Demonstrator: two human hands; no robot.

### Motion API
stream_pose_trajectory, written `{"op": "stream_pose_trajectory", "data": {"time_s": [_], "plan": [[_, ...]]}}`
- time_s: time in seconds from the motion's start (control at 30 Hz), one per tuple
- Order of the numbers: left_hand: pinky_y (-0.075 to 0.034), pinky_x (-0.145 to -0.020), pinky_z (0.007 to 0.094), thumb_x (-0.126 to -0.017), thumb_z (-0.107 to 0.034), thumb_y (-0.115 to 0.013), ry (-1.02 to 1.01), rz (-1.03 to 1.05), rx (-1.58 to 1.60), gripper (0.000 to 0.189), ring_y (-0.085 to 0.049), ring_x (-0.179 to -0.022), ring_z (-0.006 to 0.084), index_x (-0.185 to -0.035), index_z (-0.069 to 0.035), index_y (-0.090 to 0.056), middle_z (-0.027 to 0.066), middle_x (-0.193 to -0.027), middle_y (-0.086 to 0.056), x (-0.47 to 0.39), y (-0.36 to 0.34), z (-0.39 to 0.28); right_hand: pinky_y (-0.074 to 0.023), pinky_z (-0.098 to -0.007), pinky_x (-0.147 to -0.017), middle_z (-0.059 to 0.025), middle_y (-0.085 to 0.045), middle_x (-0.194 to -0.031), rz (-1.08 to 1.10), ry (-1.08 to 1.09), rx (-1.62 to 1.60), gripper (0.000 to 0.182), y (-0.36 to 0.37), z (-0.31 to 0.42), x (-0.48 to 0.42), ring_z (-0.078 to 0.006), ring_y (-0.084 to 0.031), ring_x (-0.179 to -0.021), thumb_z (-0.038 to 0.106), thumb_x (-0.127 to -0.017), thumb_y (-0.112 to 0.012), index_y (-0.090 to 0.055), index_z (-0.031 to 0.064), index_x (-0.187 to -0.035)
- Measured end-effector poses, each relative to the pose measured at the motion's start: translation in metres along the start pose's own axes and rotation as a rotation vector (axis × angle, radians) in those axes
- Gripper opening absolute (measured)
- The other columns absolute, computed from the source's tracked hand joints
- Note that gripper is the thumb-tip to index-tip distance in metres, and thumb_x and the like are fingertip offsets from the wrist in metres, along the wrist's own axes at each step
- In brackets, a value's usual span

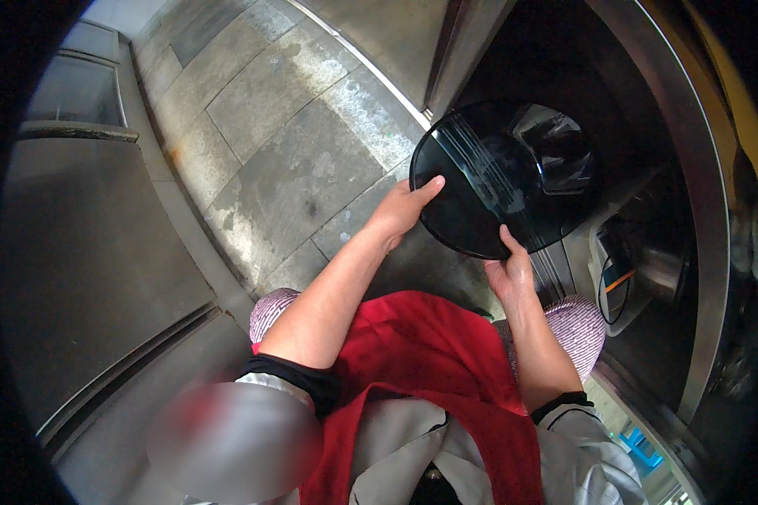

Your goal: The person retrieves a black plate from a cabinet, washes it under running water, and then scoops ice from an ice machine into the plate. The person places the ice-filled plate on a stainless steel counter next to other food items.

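Observation:
A large round black tray or plate (474, 183), with a glossy face that carries bright reflections, is held at the mouth of an open dark cabinet. My left hand (403, 211) grips its left edge, the thumb lying on the upper face and the fingers hidden beneath. At the near edge my right hand (510, 268) has hold of it too, thumb on top. The tray's far right part overlaps the dark cabinet interior (638, 120), so its rim there is hard to make out.
Inside the cabinet at right sits a pale plastic container (597, 252), with a dark cable loop (614, 319) and a thin orange item (620, 280) by it. Metal-fronted cabinetry (101, 252) lines the left. Stained floor tiles (290, 145) run between. A blue plastic stool (641, 449) shows at lower right.

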State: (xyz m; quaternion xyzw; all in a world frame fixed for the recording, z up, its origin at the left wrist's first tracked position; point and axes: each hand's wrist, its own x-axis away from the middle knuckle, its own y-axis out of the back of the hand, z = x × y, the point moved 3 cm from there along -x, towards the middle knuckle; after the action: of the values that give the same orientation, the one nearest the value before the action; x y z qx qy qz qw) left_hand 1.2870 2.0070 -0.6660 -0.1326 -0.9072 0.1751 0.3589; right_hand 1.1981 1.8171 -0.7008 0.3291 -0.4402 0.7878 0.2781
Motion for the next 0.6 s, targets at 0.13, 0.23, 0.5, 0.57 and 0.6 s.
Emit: {"op": "stream_pose_trajectory", "data": {"time_s": [0.13,0.23,0.5,0.57,0.6], "plan": [[-0.041,-0.092,0.0336,-0.091,-0.03,-0.056,0.022,0.015,-0.024,0.042,-0.054,-0.103,0.0206,-0.12,-0.001,-0.052,0.0103,-0.114,-0.06,0.0001,0.0015,-0.0001,-0.0448,-0.0377,-0.094,-0.0148,-0.057,-0.111,-0.015,0.005,0.01,0.028,-0.0014,-0.0002,0.0009,-0.0267,-0.055,-0.103,0.005,-0.088,-0.055,-0.05,-0.0038,-0.113],[-0.039,-0.094,0.0337,-0.09,-0.032,-0.056,0.016,0.01,-0.048,0.044,-0.053,-0.105,0.0209,-0.122,-0.001,-0.051,0.0102,-0.115,-0.059,0.0016,0.0005,-0.0023,-0.0446,-0.0377,-0.094,-0.0147,-0.057,-0.112,-0.016,0.001,-0.005,0.028,-0.0009,-0.0001,0.001,-0.0266,-0.055,-0.103,0.005,-0.088,-0.056,-0.05,-0.0033,-0.114],[-0.038,-0.095,0.0332,-0.09,-0.034,-0.057,0.003,0.017,-0.05,0.046,-0.053,-0.106,0.0206,-0.121,0.0,-0.052,0.0106,-0.116,-0.059,0.0047,-0.0022,-0.0052,-0.0431,-0.0391,-0.096,-0.0142,-0.055,-0.115,0.021,0.0,-0.016,0.03,0.0015,-0.0004,-0.0013,-0.0274,-0.054,-0.106,0.004,-0.087,-0.056,-0.05,-0.0023,-0.116],[-0.039,-0.094,0.0328,-0.09,-0.034,-0.057,0.004,0.018,-0.053,0.045,-0.054,-0.104,0.0205,-0.119,0.0,-0.053,0.0106,-0.115,-0.06,0.0031,-0.0007,-0.0036,-0.0427,-0.0392,-0.096,-0.0143,-0.055,-0.116,0.023,-0.003,-0.017,0.03,0.0006,-0.0001,-0.0005,-0.0275,-0.053,-0.107,0.004,-0.087,-0.056,-0.049,-0.0025,-0.116],[-0.04,-0.093,0.0326,-0.09,-0.034,-0.056,0.007,0.012,-0.059,0.044,-0.055,-0.103,0.0205,-0.119,0.0,-0.053,0.0106,-0.115,-0.06,0.0023,0.0001,-0.0026,-0.0425,-0.0392,-0.096,-0.0144,-0.055,-0.117,0.022,0.0,-0.015,0.031,-0.001,-0.0001,0.0012,-0.0275,-0.053,-0.107,0.004,-0.087,-0.056,-0.049,-0.0025,-0.116]]}}
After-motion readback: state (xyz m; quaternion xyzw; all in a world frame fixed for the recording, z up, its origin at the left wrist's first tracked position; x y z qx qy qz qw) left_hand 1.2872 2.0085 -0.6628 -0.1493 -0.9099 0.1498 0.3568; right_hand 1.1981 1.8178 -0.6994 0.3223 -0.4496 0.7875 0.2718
